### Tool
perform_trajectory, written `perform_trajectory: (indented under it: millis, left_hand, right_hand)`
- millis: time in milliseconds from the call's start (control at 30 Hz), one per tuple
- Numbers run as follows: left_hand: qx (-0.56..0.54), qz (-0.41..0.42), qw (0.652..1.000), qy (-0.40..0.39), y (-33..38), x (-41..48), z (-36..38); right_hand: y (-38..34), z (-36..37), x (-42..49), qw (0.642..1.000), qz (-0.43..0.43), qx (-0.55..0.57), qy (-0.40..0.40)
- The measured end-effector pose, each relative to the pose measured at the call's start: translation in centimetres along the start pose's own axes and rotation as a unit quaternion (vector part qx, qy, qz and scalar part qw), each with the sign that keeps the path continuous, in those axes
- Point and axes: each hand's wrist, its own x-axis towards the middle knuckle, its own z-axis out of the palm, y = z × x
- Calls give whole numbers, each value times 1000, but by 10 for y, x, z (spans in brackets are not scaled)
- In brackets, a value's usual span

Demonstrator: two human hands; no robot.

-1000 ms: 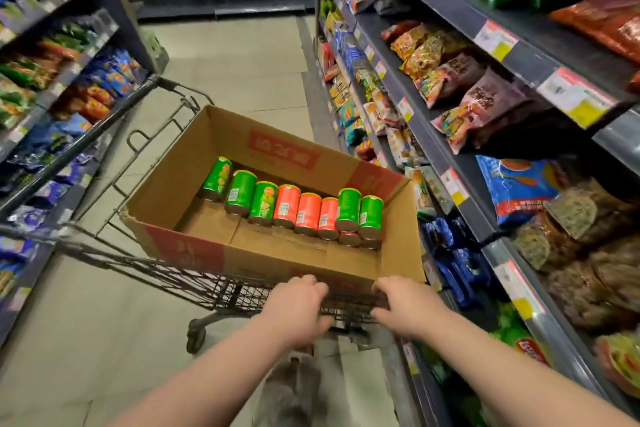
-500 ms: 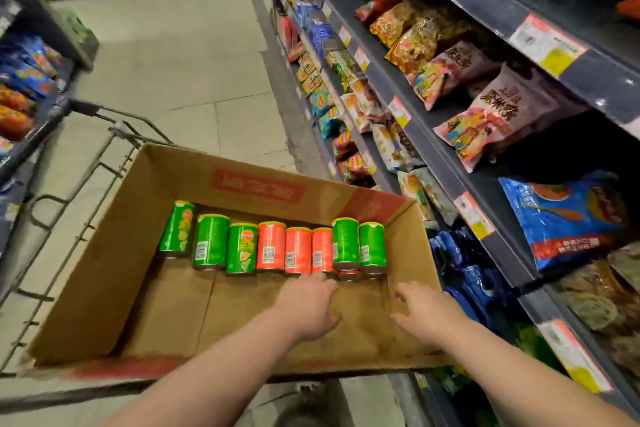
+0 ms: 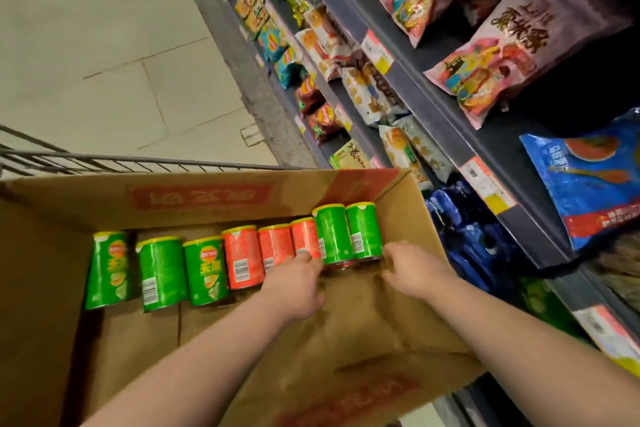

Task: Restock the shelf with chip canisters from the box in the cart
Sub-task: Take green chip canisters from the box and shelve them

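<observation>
Shelving (image 3: pixel 460 135) runs along the right side, its tiers stocked with snack bags and edged with price tags; among them are a pink bag (image 3: pixel 512 45) on an upper tier and a blue bag (image 3: pixel 595 180) on the tier below. An open cardboard box (image 3: pixel 214 198) fills the lower frame, seated in a wire cart (image 3: pixel 104 163) whose rim shows beyond the box's far wall. Eight chip canisters lie on their sides in a row along that far wall: three green canisters (image 3: pixel 161 274) at left, three red canisters (image 3: pixel 275 248) in the middle, and two green canisters (image 3: pixel 346 230) at right that appear to rest on further canisters beneath. The left hand (image 3: pixel 294 282) reaches in, fingers loosely curled, fingertips touching the near end of the rightmost red canisters; nothing is yet enclosed. The right hand (image 3: pixel 414 270) lies just beside the rightmost green canister, fingers spread and open, holding nothing.
</observation>
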Motion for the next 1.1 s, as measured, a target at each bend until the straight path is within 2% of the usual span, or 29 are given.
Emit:
perform_trajectory:
  millis: [133,333,433,600,700,900,1100]
  left_hand:
    - [-33,-17,999,-11,-7,26,4]
    - [-180,-70,981,3,-7,63,20]
    - [-273,-112,955,17,-5,78,28]
    - [-426,-177,885,56,-1,102,38]
    - [-447,-208,868,65,4,112,40]
    - [-428,-227,870,95,8,117,45]
    - [-516,-212,828,61,3,88,41]
  right_hand:
    - [0,6,31,999,33,29,-3]
    - [1,21,68,986,81,148,12]
    - [1,28,81,971,95,220,26]
    - [-3,39,93,950,117,287,38]
    - [-6,43,99,936,132,324,36]
    - [-10,46,98,908,160,384,53]
    - [-11,42,63,893,174,414,44]
